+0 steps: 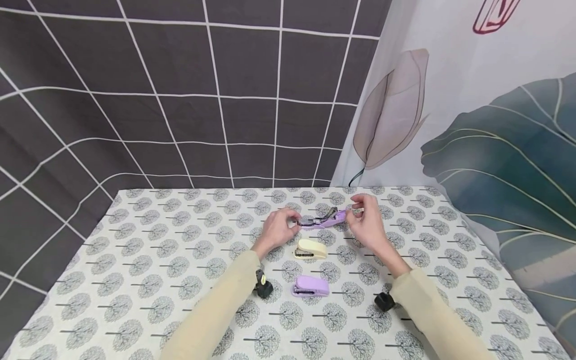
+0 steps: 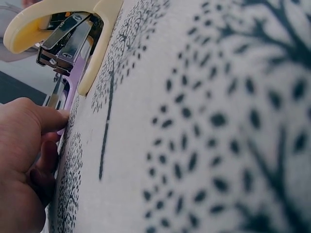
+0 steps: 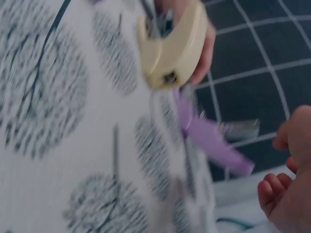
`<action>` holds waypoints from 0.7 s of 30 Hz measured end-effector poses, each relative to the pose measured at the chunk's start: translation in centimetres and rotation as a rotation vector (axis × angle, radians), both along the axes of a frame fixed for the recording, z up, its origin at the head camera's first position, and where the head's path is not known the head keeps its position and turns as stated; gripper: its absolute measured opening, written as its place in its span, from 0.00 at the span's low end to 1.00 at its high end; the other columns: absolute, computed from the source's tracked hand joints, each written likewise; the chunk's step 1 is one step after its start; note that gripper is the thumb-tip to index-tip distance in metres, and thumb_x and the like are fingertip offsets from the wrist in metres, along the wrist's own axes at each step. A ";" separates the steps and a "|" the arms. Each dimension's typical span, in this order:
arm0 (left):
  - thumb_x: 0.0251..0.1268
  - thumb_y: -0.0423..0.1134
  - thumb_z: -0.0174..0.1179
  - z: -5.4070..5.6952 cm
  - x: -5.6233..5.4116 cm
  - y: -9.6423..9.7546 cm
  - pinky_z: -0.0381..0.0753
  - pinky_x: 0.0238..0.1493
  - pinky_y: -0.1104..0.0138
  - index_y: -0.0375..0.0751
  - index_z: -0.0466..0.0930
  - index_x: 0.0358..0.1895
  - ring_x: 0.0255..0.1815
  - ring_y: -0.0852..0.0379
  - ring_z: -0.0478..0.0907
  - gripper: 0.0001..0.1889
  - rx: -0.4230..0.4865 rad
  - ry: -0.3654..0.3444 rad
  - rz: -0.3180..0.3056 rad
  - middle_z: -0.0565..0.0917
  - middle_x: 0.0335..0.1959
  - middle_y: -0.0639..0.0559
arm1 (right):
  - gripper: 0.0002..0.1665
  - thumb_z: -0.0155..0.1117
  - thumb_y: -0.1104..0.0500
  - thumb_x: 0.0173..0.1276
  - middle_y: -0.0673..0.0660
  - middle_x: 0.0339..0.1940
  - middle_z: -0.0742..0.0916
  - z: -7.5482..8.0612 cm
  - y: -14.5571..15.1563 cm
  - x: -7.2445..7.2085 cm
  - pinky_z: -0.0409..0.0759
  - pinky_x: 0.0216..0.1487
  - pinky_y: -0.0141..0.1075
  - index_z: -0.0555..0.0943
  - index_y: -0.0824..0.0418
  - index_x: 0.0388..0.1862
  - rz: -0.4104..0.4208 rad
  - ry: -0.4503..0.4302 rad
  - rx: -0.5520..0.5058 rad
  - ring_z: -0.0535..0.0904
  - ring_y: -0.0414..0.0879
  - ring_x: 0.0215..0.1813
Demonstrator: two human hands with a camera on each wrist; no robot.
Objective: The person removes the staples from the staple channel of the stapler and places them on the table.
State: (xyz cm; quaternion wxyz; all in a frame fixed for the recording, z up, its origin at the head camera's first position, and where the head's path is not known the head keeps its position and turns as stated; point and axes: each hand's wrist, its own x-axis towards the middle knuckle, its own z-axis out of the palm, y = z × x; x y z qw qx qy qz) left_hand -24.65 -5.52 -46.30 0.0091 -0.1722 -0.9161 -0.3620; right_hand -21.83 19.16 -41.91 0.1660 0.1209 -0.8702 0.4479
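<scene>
A purple stapler [image 1: 317, 226] lies swung wide open at the back of the table, its dark metal part [image 1: 330, 213] tilted up from the middle. My left hand [image 1: 277, 229] pinches its left end between thumb and fingers; the left wrist view shows the thumb [image 2: 51, 119] at that end. Beside the right end is my right hand [image 1: 368, 225], fingers loosely bent. In the right wrist view, a gap separates this hand [image 3: 291, 174] from the purple stapler [image 3: 214, 141]. A cream stapler [image 1: 312, 248] sits just in front of the opened one.
Closer to me, a second purple stapler [image 1: 312, 286] lies folded on the tree-patterned tablecloth [image 1: 189, 285]. Black wrist cameras [image 1: 263, 287] hang at both sleeves. Behind the table's back edge hang a dark checked curtain [image 1: 243, 125] and a leaf-printed cloth [image 1: 400, 115].
</scene>
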 end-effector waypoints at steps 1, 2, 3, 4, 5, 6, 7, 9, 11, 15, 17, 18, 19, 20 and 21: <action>0.59 0.35 0.70 0.0 0.0 0.0 0.74 0.58 0.53 0.45 0.84 0.52 0.53 0.49 0.80 0.17 -0.004 0.002 0.000 0.84 0.53 0.50 | 0.21 0.61 0.77 0.59 0.69 0.49 0.76 0.3 -0.3 0.2 0.80 0.42 0.35 0.72 0.77 0.52 -0.006 0.045 0.013 0.77 0.57 0.46; 0.59 0.36 0.70 0.1 0.0 0.0 0.74 0.58 0.53 0.45 0.84 0.52 0.53 0.49 0.80 0.17 -0.007 0.003 0.001 0.84 0.53 0.50 | 0.18 0.62 0.77 0.59 0.68 0.45 0.78 0.7 -0.7 0.4 0.78 0.38 0.32 0.73 0.77 0.50 0.004 0.063 0.016 0.78 0.56 0.42; 0.59 0.36 0.70 0.1 0.0 0.0 0.74 0.57 0.53 0.45 0.84 0.52 0.53 0.49 0.80 0.16 -0.009 0.003 0.002 0.84 0.53 0.51 | 0.15 0.61 0.77 0.60 0.67 0.42 0.80 0.9 -1.1 0.5 0.77 0.36 0.29 0.75 0.76 0.48 0.023 0.062 0.016 0.79 0.55 0.40; 0.59 0.36 0.70 0.1 0.0 0.0 0.74 0.57 0.53 0.45 0.84 0.52 0.53 0.49 0.80 0.16 -0.010 0.003 0.003 0.84 0.52 0.51 | 0.13 0.60 0.76 0.62 0.66 0.40 0.81 1.2 -1.4 0.6 0.77 0.35 0.28 0.76 0.76 0.46 0.047 0.048 0.012 0.79 0.54 0.38; 0.59 0.36 0.70 0.1 0.0 0.0 0.74 0.58 0.53 0.45 0.84 0.52 0.53 0.49 0.80 0.16 -0.011 0.005 0.003 0.84 0.52 0.51 | 0.11 0.60 0.76 0.63 0.65 0.37 0.83 1.3 -1.8 0.7 0.77 0.35 0.28 0.76 0.75 0.45 0.074 0.023 0.004 0.79 0.53 0.36; 0.59 0.36 0.70 0.1 0.0 0.1 0.74 0.58 0.53 0.45 0.84 0.52 0.53 0.49 0.80 0.16 -0.009 0.005 0.004 0.84 0.52 0.51 | 0.09 0.59 0.75 0.65 0.64 0.35 0.83 1.4 -2.1 0.8 0.78 0.35 0.29 0.77 0.75 0.44 0.106 -0.019 -0.017 0.80 0.54 0.35; 0.59 0.36 0.70 0.1 0.0 0.1 0.74 0.58 0.53 0.45 0.85 0.51 0.53 0.49 0.80 0.16 -0.008 0.005 0.003 0.84 0.52 0.51 | 0.08 0.58 0.75 0.66 0.65 0.34 0.83 1.5 -2.4 0.9 0.80 0.36 0.32 0.77 0.75 0.44 0.137 -0.066 -0.037 0.80 0.55 0.34; 0.59 0.35 0.70 0.0 0.0 0.1 0.74 0.58 0.53 0.45 0.85 0.51 0.53 0.49 0.80 0.16 -0.003 0.007 0.002 0.84 0.52 0.51 | 0.08 0.56 0.74 0.68 0.66 0.33 0.84 1.4 -2.9 0.8 0.83 0.37 0.38 0.76 0.75 0.45 0.189 -0.145 -0.063 0.81 0.59 0.33; 0.59 0.35 0.70 -0.1 0.0 0.2 0.74 0.58 0.53 0.45 0.85 0.51 0.53 0.49 0.80 0.16 -0.004 0.013 0.001 0.84 0.52 0.51 | 0.09 0.56 0.75 0.68 0.69 0.33 0.84 1.1 -3.3 0.7 0.84 0.37 0.44 0.76 0.77 0.46 0.233 -0.212 -0.093 0.82 0.63 0.32; 0.58 0.35 0.71 -0.2 0.1 0.2 0.75 0.56 0.53 0.45 0.85 0.49 0.52 0.50 0.80 0.15 -0.003 0.021 0.005 0.84 0.50 0.52 | 0.11 0.58 0.75 0.68 0.69 0.34 0.85 0.4 -4.0 0.3 0.84 0.32 0.45 0.76 0.79 0.48 0.272 -0.296 -0.112 0.84 0.63 0.31; 0.58 0.35 0.71 -0.2 0.1 0.1 0.75 0.56 0.54 0.45 0.85 0.48 0.52 0.50 0.80 0.14 0.002 0.027 0.004 0.84 0.49 0.52 | 0.11 0.58 0.75 0.68 0.69 0.34 0.85 0.1 -4.3 0.2 0.84 0.31 0.43 0.76 0.79 0.48 0.279 -0.331 -0.123 0.84 0.60 0.31; 0.58 0.35 0.71 -0.2 0.1 0.1 0.75 0.56 0.54 0.45 0.85 0.48 0.52 0.49 0.80 0.14 0.004 0.029 0.004 0.84 0.49 0.52 | 0.11 0.58 0.75 0.68 0.68 0.34 0.85 -0.1 -4.5 0.2 0.84 0.31 0.42 0.76 0.79 0.48 0.277 -0.350 -0.126 0.84 0.59 0.31; 0.58 0.35 0.71 -0.1 0.0 0.1 0.75 0.56 0.54 0.45 0.85 0.48 0.52 0.49 0.80 0.14 0.004 0.033 0.003 0.85 0.49 0.52 | 0.11 0.57 0.75 0.68 0.67 0.34 0.85 -0.2 -4.6 0.2 0.84 0.31 0.41 0.76 0.79 0.48 0.279 -0.364 -0.128 0.84 0.58 0.31; 0.58 0.35 0.71 -0.1 0.0 0.1 0.75 0.56 0.54 0.45 0.85 0.48 0.52 0.49 0.80 0.14 0.001 0.038 0.003 0.85 0.49 0.52 | 0.11 0.57 0.76 0.68 0.67 0.34 0.85 -0.3 -4.8 0.1 0.84 0.32 0.40 0.76 0.79 0.48 0.283 -0.368 -0.126 0.84 0.57 0.32; 0.58 0.35 0.71 -0.1 0.0 0.1 0.75 0.56 0.54 0.45 0.85 0.48 0.52 0.49 0.80 0.14 -0.001 0.038 0.003 0.85 0.49 0.52 | 0.11 0.57 0.76 0.68 0.67 0.35 0.85 -0.4 -4.9 0.1 0.85 0.33 0.40 0.76 0.80 0.49 0.289 -0.373 -0.124 0.85 0.57 0.32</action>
